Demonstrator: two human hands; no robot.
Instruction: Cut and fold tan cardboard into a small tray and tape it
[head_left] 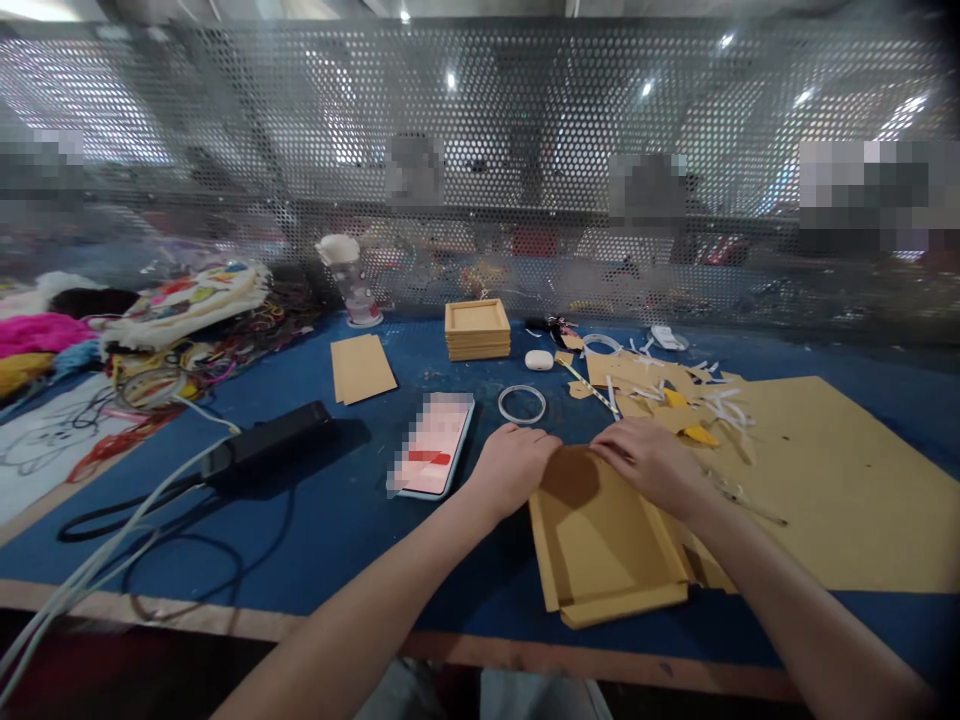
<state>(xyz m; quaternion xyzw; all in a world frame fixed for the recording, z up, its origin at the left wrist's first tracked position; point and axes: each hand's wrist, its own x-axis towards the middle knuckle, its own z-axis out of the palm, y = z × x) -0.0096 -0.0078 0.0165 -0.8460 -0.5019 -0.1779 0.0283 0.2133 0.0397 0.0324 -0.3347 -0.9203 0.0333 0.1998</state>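
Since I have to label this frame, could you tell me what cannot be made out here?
- Head view: the phone screen is blurred out.
- Fingertips of the left hand and right hand curl onto the cardboard tray, so their grip is unclear.
- The tray's far edge is hidden under both hands.
- Things behind the perforated screen are hazy.
- The large cardboard sheet is partly covered by paper scraps.

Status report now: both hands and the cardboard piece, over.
Left hand and right hand pressing on cardboard tray, far edge. Phone and tape ring close by.
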